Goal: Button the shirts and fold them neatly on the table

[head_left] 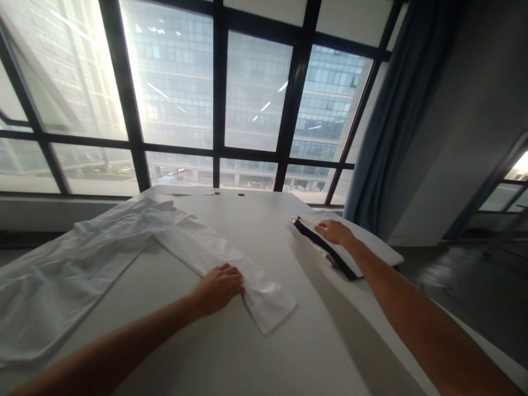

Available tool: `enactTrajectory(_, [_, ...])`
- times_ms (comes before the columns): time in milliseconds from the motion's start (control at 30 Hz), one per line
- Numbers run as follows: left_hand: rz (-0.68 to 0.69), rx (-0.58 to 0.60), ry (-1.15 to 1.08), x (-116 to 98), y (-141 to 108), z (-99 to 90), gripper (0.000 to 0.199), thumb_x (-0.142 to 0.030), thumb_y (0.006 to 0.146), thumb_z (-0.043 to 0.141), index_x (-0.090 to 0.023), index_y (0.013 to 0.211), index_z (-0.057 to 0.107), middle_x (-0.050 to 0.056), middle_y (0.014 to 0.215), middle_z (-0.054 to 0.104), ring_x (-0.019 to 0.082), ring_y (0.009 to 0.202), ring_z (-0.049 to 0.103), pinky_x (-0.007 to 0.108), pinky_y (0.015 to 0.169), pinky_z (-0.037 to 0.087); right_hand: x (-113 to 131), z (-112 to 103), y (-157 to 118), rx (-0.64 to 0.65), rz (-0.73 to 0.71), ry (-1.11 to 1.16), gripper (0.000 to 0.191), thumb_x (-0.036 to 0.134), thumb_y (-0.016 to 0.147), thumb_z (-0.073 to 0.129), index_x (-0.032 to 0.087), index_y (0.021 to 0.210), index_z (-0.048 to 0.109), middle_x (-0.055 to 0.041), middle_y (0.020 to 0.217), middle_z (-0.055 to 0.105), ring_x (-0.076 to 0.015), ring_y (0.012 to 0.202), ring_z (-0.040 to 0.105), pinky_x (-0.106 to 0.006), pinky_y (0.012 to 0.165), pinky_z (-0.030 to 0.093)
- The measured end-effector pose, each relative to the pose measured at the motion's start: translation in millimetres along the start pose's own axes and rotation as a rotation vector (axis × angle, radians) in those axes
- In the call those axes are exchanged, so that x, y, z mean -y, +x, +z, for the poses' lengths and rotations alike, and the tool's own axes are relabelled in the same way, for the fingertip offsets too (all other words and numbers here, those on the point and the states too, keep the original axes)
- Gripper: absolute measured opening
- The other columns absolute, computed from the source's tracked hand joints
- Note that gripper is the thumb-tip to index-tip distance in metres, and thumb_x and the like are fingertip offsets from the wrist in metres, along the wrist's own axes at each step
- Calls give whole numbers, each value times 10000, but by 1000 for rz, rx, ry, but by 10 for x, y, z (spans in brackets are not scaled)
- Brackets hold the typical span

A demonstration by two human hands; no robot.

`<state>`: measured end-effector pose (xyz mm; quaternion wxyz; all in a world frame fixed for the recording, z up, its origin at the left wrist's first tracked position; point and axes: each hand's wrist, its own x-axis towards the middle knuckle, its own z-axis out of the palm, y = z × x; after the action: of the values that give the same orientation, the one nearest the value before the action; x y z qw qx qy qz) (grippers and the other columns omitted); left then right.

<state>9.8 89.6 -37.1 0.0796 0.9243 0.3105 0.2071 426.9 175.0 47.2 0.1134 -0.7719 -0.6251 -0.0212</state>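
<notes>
A thin white garment (53, 291), which looks like a shirt, lies spread and wrinkled over the left of the white table. One long sleeve-like part (264, 291) stretches toward the right. My left hand (220, 286) rests on that part's near edge, fingers curled over the cloth. To the right, my right hand (335, 231) is at a flat stack (307, 220) with a white top layer and a black layer beneath. Its thumb and forefinger are pinched together at the top layer. Whether that layer is cloth or paper, I cannot tell.
The white table (247, 225) reaches toward large black-framed windows (256, 93). A seam and a grey strip (355, 324) run beside a second white tabletop (379, 247) on the right. A blue-grey curtain (383, 126) hangs behind it, next to a pillar.
</notes>
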Motion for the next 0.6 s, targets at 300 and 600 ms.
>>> enactTrajectory(300, [-462,-409,-399,-212,281,58,312,-337,918,461,-136,838,686,37,772,692,161,738,613,249,685,451,1449,302,-1366,715,-141,669,553,647,869,489,126,886,674,-100,748,702,-164,617,645,-250,577,528])
enactTrajectory(600, [-329,-382,-295,256,-260,-495,411,-483,835,603,-163,1080,678,95,1132,692,244,1042,639,324,919,494,1132,-100,-1175,406,-127,503,176,219,817,623,126,949,695,-82,845,702,-178,707,655,-260,623,539])
